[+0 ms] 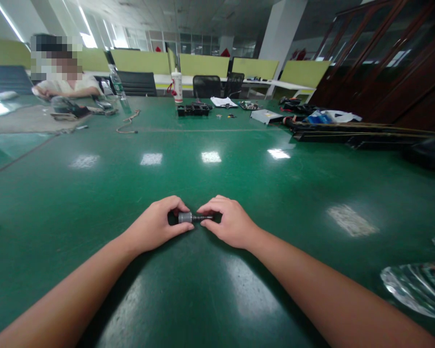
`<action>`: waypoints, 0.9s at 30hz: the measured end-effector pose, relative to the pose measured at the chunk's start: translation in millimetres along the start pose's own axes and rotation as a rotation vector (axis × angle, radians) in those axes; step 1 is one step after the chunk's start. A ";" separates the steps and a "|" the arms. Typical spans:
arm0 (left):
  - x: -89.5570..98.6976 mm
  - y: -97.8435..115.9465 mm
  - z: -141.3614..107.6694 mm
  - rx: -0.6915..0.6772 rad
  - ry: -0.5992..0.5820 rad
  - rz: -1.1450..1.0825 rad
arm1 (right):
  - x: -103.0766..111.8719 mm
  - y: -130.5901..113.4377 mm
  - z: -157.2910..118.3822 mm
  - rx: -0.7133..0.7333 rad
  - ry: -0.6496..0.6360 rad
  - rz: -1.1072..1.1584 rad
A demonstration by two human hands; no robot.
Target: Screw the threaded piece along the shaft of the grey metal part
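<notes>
Low over the green table [188, 169], a small grey metal cylinder with a thin, dark, ridged shaft [185, 218] lies sideways between my hands. My left hand [157, 224] is closed on the cylinder, thumb along its near side and index finger on its far side. From the right, the thumb and index finger of my right hand [235, 224] close around the thin shaft, which points right into that hand. The left end of the cylinder is partly hidden in my left hand's shadow. Whether the shaft spins or is fixed cannot be seen.
Clear plastic packaging [416, 287] lies at the right. Across the table are a black plastic part [194, 110], a white bottle [177, 87], a water bottle [116, 82], a cord [127, 123] and long black rails [348, 133]. A person [68, 84] sits at the far left.
</notes>
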State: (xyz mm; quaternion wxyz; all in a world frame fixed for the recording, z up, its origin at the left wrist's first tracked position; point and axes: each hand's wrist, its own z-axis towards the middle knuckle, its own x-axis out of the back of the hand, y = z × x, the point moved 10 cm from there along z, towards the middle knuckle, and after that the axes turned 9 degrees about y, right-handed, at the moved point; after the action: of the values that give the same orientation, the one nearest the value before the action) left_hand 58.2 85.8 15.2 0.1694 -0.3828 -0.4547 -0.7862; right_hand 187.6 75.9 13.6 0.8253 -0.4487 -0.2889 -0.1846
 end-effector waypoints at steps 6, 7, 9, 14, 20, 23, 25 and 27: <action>-2.7 3.5 -0.9 -0.009 -0.024 0.001 | -3.9 -0.8 -0.8 -0.034 -0.015 0.036; -3.0 3.0 -0.8 -0.009 -0.029 -0.003 | -4.3 -1.4 -0.8 -0.022 -0.019 0.034; -3.5 1.8 -0.6 -0.006 -0.039 -0.010 | -4.8 -3.2 -1.0 0.006 -0.025 0.030; -4.0 2.1 -0.1 -0.008 -0.047 -0.008 | -6.1 -6.3 -1.9 0.036 -0.039 0.011; -3.8 2.9 -0.4 -0.003 -0.042 -0.015 | -6.8 -6.0 -1.9 0.042 -0.045 -0.002; -4.2 2.3 -0.6 -0.005 -0.043 -0.018 | -7.4 -5.7 -1.9 0.044 -0.049 -0.004; -4.6 1.7 -0.8 -0.005 -0.045 -0.017 | -7.2 -5.9 -1.9 0.046 -0.047 -0.001; -4.9 1.0 -0.8 -0.002 -0.047 -0.018 | -6.8 -6.0 -2.0 0.048 -0.044 -0.001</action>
State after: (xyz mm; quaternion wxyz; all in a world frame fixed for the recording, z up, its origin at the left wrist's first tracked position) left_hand 61.7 84.2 11.8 0.1513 -0.3973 -0.4611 -0.7789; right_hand 179.6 71.4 12.2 0.8292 -0.4326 -0.3114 -0.1681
